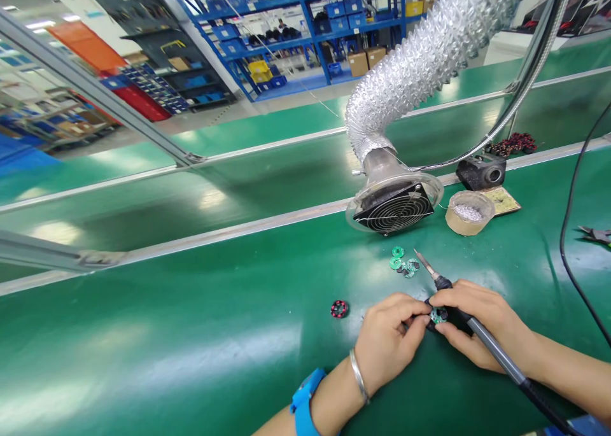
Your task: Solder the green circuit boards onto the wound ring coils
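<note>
A blue wristband (pixel 305 401) and silver bangle (pixel 359 377) ring the left arm at the near edge of the worktop (pixel 214 359). The left hand's (pixel 389 334) grip pinches a small round circuit board (pixel 438 316); the right hand's (pixel 489 324) grip clasps a soldering iron (pixel 494 347), its tip towards the far edge. Loose boards (pixel 411 268) and a black-and-red ring (pixel 339 302) lie nearby.

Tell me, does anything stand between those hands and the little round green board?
Nothing visible: the left hand and right hand are both up against the small round board. The soldering iron crosses the right hand, its tip pointing away.
</note>
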Available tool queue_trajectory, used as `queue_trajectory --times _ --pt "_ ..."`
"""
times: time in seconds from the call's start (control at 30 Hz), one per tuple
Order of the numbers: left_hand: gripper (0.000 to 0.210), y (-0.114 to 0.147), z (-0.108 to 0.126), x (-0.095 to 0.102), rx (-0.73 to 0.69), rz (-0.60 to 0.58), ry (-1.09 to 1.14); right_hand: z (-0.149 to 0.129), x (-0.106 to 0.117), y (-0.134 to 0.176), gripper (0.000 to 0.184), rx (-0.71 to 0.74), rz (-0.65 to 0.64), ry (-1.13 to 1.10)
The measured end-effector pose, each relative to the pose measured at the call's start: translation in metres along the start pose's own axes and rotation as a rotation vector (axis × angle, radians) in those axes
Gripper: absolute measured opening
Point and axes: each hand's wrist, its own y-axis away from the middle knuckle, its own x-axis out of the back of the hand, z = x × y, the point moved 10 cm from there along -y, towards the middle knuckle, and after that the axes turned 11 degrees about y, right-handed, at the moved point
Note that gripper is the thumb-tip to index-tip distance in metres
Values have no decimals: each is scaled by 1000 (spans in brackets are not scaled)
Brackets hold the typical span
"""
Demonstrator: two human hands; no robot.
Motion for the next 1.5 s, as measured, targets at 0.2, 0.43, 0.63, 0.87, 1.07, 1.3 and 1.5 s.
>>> queue_trajectory --times 0.2,0.43,0.63,0.87,1.07,1.3,1.5 --pt "18 12 33 -5 -370 -68 -371 -1 -1 0 34 13 -11 3" --pt "14 7 35 3 -304 -2 -260 6 -3 -1 30 -16 -55 -40" --pt "34 31 49 -31 -348 -154 -745 9 -4 -3 30 -3 -99 -68" --pt "52 37 51 -49 -389 -253 -976 -1 29 -6 29 39 29 -38" --pt "53 38 52 -49 -371 -259 -980 18 47 5 29 -90 46 -73" --pt "52 38 50 -49 -344 -266 -970 34 38 3 18 -209 -6 -301" --pt "52 36 53 -48 -356 -246 -978 36 37 2 18 -230 -2 -346"
